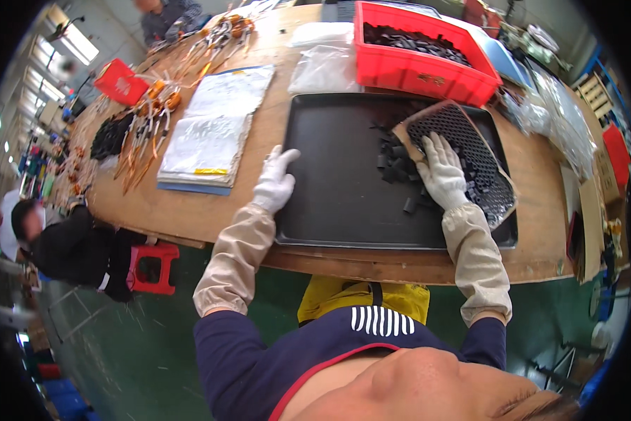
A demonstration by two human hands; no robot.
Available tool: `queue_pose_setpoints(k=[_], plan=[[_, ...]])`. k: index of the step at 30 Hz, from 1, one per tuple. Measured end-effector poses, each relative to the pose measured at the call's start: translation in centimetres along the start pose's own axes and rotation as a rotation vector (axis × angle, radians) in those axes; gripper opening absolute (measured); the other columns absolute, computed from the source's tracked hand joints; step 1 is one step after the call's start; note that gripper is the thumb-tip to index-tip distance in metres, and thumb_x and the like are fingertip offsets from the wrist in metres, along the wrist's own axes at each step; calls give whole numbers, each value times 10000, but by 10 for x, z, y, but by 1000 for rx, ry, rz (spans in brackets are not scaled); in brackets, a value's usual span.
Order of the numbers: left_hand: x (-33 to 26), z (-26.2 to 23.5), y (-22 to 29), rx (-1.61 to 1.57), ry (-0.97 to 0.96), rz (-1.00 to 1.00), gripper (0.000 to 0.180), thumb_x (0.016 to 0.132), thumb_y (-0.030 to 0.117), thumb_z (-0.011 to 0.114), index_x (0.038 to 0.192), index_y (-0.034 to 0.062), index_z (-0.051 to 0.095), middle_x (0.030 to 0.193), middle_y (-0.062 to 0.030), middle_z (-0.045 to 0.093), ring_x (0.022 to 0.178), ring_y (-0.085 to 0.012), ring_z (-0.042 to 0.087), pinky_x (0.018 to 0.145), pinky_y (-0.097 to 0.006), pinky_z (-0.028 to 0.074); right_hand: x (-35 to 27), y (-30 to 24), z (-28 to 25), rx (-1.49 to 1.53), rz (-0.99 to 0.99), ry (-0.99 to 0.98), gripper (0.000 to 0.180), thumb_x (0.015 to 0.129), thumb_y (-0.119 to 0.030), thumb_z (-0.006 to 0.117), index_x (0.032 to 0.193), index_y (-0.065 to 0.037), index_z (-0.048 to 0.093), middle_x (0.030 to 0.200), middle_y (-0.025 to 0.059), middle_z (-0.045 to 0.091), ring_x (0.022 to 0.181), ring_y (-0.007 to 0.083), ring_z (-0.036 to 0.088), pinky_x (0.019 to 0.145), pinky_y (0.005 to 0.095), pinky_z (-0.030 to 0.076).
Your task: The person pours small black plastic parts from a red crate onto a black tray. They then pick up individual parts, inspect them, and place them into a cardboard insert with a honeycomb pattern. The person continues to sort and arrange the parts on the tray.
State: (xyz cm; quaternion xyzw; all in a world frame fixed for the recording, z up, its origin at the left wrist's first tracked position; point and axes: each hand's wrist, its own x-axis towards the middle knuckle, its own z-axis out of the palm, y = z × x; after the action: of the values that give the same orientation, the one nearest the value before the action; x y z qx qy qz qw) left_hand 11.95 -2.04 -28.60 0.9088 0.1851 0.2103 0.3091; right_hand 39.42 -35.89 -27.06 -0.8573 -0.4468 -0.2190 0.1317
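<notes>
Right hand (443, 172) lies palm down on the plate (430, 125), fingers extended, nothing visibly gripped. Plate sits at the right end of the black tray (333, 186), skewed. Left hand (275, 181) is at the tray's left rim, fingers loosely extended; can't tell if it's hooked on or just touching.

Step looks like working the loose black pieces (394, 163) over the plate's holes. My take: flat palm, light even strokes, no pressing on one corner or the plate may rock. Left hand should brace the tray so it doesn't creep on the surface (189, 210). Keep sweeps inward; strays are best pushed back from the plate's left edge. Square the plate to the tray first if it slides.

Hard to make out: whatever is under the right palm, and whether pieces sit in the holes or just on top. Can't tell if the plate's right edge rests on the tray rim or inside it. Red bin (428, 76) holds more dark pieces; depth of fill hidden.
</notes>
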Motion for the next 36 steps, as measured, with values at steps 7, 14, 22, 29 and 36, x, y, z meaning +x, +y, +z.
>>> queue_pose_setpoints(k=[7,14,22,29,36], plan=[[-1,29,19,-154,90,-79,668,813,-99,458,1388,199,623,1639,-300,308,1533,-486,255,1285,-464,205,0,36,-2,2,-91,-31,599,994,-273,606,1548,-109,448,1600,132,448,1476,331,420,1198,476,362],[19,70,62,-74,99,-97,668,794,-96,455,1371,188,637,1630,-307,318,1548,-453,246,1277,-446,225,7,89,-18,114,14,-105,577,1004,-331,568,1524,-95,490,1546,164,506,1427,355,468,1180,443,385],[63,91,109,368,103,427,536,885,174,651,1412,132,562,1510,-220,511,1438,-447,416,1223,-555,288,12,91,18,-117,48,112,553,1004,-405,581,1462,-94,565,1492,153,574,1411,334,499,1206,471,348],[120,174,193,234,-101,827,652,950,438,662,1489,104,505,1592,-181,451,1492,-354,396,1243,-509,292,7,91,6,-109,101,-88,630,998,-431,607,1509,-77,502,1568,172,486,1455,346,443,1225,459,330],[128,214,184,183,27,815,549,881,395,707,1304,60,609,1345,-163,604,1271,-341,541,1115,-481,419,-40,101,-34,-55,70,-203,607,1011,-379,599,1512,-53,491,1578,179,473,1430,337,478,1200,421,376]])
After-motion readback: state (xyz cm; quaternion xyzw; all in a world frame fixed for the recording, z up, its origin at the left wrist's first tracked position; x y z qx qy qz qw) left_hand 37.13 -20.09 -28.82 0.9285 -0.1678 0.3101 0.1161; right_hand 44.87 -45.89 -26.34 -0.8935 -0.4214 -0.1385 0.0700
